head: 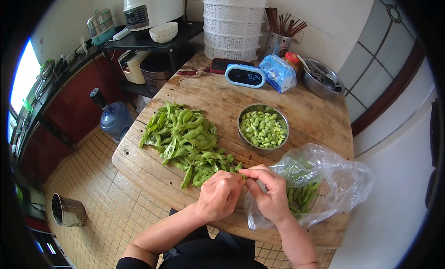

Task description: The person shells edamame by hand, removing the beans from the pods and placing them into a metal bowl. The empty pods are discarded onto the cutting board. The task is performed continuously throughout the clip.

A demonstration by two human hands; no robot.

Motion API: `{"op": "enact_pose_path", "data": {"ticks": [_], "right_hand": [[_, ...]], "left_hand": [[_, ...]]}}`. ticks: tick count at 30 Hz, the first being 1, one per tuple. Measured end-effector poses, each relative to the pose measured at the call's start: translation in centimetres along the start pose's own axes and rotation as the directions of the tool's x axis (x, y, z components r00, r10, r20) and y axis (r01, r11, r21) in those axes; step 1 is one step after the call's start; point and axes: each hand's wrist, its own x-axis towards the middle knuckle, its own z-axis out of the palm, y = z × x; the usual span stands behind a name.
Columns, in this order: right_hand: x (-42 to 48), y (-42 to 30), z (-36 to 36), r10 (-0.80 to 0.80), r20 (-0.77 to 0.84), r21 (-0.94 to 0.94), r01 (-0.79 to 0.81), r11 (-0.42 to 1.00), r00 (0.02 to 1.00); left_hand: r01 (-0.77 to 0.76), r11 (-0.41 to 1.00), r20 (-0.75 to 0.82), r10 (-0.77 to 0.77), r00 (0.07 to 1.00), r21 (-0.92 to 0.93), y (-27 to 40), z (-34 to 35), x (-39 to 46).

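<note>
Both my hands meet over the front of the wooden table, pinching one green soybean pod (244, 176) between the fingertips. My left hand (222, 196) is curled around its left end, and my right hand (267, 190) grips it with thumb and forefinger. Most of that pod is hidden by the fingers. Just beyond my left hand spreads a heap of green soybean pods (189, 133) with some leaves. A steel bowl (240, 138) of shelled green beans (263, 128) stands behind my right hand. Beside that hand lies a clear plastic bag (342, 178) with more pods (304, 199) in it.
Along the back of the wooden table (313, 112) are a blue digital clock (245, 76), a wipes packet (278, 73), a red-lidded jar (292, 62), a metal basin of utensils (325, 79), a chopstick holder (278, 43) and stacked white baskets (233, 29). A bucket (69, 210) stands on the floor.
</note>
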Motion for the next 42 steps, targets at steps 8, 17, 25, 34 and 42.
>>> {"op": "enact_pose_path", "data": {"ticks": [8,17,25,34,42], "right_hand": [[-0.2,0.7,1.1,0.103,-0.137,0.145,-0.083,0.986,0.985],[-0.5,1.9,2.0,0.272,-0.097,0.488,-0.193,0.851,0.957],[-0.2,2.9,1.5,0.350,-0.010,0.613,-0.270,0.742,0.937],[-0.1,1.3,-0.2,0.262,-0.017,0.583,-0.204,0.786,0.965],[-0.2,0.2,-0.4,0.076,-0.132,0.282,-0.036,0.959,0.988]], "left_hand": [[-0.032,0.992,0.031,0.029,0.999,0.123,0.0,0.0,0.6],[-0.078,0.980,0.120,0.057,0.991,0.183,-0.6,0.3,0.5],[-0.146,0.961,0.293,0.073,0.953,0.235,-1.6,0.5,0.6],[0.274,0.959,0.177,-0.257,0.950,-0.074,-0.7,-0.5,0.0],[0.693,0.531,0.280,-0.657,0.700,-0.488,1.6,-1.1,0.5]]}}
